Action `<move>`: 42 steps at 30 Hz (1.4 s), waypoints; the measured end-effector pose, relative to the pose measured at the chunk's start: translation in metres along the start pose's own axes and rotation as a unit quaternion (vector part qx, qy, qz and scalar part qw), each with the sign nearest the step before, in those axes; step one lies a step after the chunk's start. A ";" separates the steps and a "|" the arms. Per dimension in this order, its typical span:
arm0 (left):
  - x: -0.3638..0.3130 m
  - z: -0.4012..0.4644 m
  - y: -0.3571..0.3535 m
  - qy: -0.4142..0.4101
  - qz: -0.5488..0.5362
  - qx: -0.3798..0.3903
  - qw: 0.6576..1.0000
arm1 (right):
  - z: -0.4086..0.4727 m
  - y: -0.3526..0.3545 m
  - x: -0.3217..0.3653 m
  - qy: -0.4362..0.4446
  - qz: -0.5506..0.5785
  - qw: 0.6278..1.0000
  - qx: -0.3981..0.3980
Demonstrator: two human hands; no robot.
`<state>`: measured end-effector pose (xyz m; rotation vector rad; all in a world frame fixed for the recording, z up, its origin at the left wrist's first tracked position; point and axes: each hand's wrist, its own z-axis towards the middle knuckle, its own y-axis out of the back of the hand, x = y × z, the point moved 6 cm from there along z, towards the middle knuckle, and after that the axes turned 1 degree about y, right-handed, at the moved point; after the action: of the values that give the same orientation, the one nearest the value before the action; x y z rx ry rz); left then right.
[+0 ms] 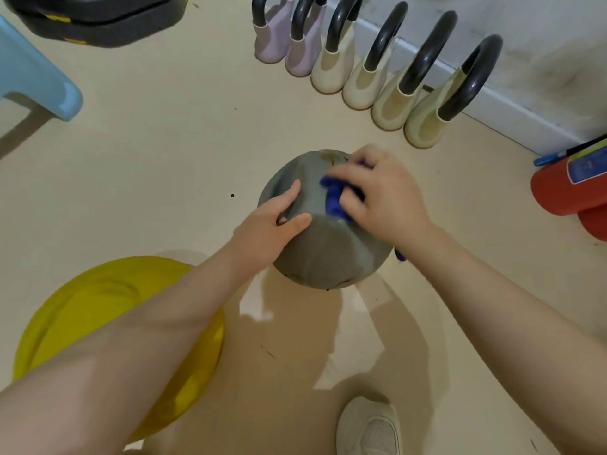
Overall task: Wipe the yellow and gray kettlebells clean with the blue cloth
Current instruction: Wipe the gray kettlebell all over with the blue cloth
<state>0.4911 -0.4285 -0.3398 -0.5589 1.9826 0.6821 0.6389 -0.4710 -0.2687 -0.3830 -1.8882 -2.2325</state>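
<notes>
Mid-frame, the right hand (377,195) clutches a bunched blue cloth (333,198) against the rounded gray kettlebell (325,254); the left hand (272,221) grips its handle.

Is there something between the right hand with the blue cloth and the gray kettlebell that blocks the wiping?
Nothing visible does. The right hand presses the blue cloth directly on the gray kettlebell, and the left hand grips it on the other side.

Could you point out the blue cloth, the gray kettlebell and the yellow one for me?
blue cloth (334,199): head view, on the bunched fold showing under the right hand's fingers.
gray kettlebell (328,254): head view, on its bare near side.
yellow kettlebell (98,290): head view, on its rounded top, beside the left forearm.
</notes>
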 end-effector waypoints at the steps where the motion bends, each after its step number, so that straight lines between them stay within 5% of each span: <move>1: -0.001 -0.002 -0.002 -0.009 0.024 0.007 1.000 | 0.008 0.004 -0.015 -0.061 0.011 0.998 -0.027; 4: 0.001 -0.006 -0.007 -0.025 0.085 0.031 0.996 | 0.002 0.004 -0.029 -0.119 0.034 0.992 -0.038; 9: 0.008 -0.010 0.000 -0.053 0.078 0.049 0.994 | -0.034 -0.006 0.024 0.092 0.030 0.994 0.056; 15: 0.009 -0.010 0.000 -0.058 0.116 0.070 0.989 | -0.002 0.004 -0.021 -0.088 0.049 0.995 -0.011; 19: 0.014 -0.013 0.000 -0.076 0.102 0.083 0.988 | -0.021 -0.006 0.028 0.118 0.049 0.990 0.059; 21: 0.014 -0.017 0.001 -0.097 0.129 0.089 0.983 | -0.020 -0.008 0.029 0.153 0.042 0.982 0.100; 26: 0.002 -0.014 -0.006 -0.129 0.169 0.109 0.971 | 0.007 -0.004 -0.043 -0.136 0.063 0.989 0.000; 32: 0.000 -0.018 -0.015 -0.178 0.247 0.153 0.940 | -0.020 -0.001 0.010 0.108 0.088 0.986 0.095; 38: -0.012 -0.017 -0.028 -0.169 0.262 0.173 0.934 | 0.011 -0.013 -0.056 -0.125 0.084 0.987 0.047; 42: -0.016 -0.011 -0.023 -0.116 0.244 0.174 0.947 | -0.009 -0.004 -0.028 -0.068 0.137 0.987 0.039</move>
<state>0.5060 -0.4515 -0.3264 0.2287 1.9639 0.6332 0.6632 -0.4797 -0.2829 -0.7513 -1.8508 -1.9908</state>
